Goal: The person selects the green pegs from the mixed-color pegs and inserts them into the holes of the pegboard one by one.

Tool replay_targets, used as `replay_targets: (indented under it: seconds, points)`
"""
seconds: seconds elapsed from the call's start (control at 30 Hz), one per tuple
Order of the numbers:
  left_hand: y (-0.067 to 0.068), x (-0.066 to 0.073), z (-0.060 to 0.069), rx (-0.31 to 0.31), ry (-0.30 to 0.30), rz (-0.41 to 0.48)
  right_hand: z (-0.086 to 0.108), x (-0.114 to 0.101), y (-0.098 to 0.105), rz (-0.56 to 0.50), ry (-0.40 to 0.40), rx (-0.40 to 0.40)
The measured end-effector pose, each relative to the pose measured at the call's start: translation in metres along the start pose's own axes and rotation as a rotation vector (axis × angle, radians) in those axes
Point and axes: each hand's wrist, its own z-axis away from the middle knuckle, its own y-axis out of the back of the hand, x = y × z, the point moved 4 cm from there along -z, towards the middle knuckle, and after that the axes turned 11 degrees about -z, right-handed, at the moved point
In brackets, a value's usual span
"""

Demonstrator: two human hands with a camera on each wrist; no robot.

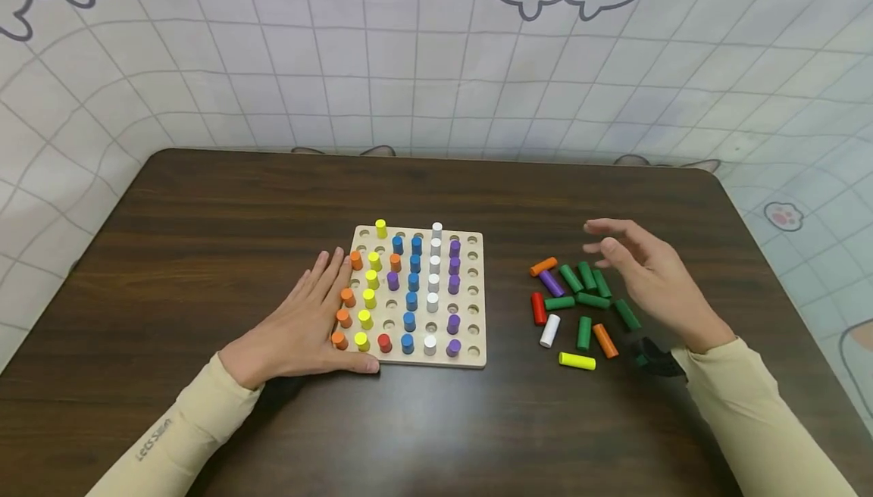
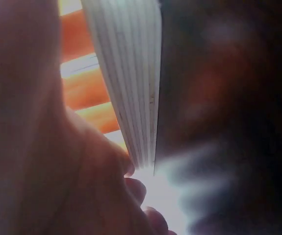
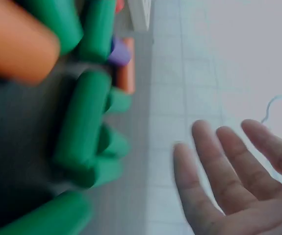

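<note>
At the middle of a dark brown wood-grain table point(image 1: 204, 254): a square, pale wooden pegboard point(image 1: 463, 297), small round pegs upright in its holes. Columns from the left: orange cylindrical pegs point(image 1: 344, 318), then yellow cylindrical pegs point(image 1: 369, 298), a mixed column, blue cylindrical pegs point(image 1: 413, 282), white cylindrical pegs point(image 1: 433, 282), purple cylindrical pegs point(image 1: 453, 284). Rightmost column: bare holes.

Left hand point(image 1: 307, 323) lies against the board's left edge, fingers straight, thumb stretched along the near edge. Touches the board; grasps nothing.

Right hand point(image 1: 651, 277) is raised beside a loose scatter, right of the board. Fingers parted, slightly bent, thumb apart; nothing held.

Scatter, all lying on their sides: seven green cylinders point(image 1: 592, 301), two orange cylinders point(image 1: 605, 340), and one each: purple cylinder point(image 1: 551, 283), red cylinder point(image 1: 539, 307), white cylinder point(image 1: 549, 331), yellow cylinder point(image 1: 577, 361).

Both arms in cream sleeves point(image 1: 743, 398). Beyond the table, pale grid-patterned wall covering point(image 1: 382, 50) with cloud outlines.
</note>
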Motion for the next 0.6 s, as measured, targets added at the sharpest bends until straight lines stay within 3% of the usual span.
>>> replay_targets:
  seconds: [0.2,0.43,0.6]
  points:
    - [-0.002,-0.002,0.0,0.004,-0.019,0.061,-0.003,0.025,0.011,-0.021,-0.123,0.062]
    - [-0.004,-0.001,0.0,0.026,-0.011,0.074,-0.004,0.043,0.02,0.087,-0.202,0.001]
    - [-0.005,-0.001,0.0,0.022,-0.015,0.064,-0.003,0.056,0.024,0.082,-0.308,-0.064]
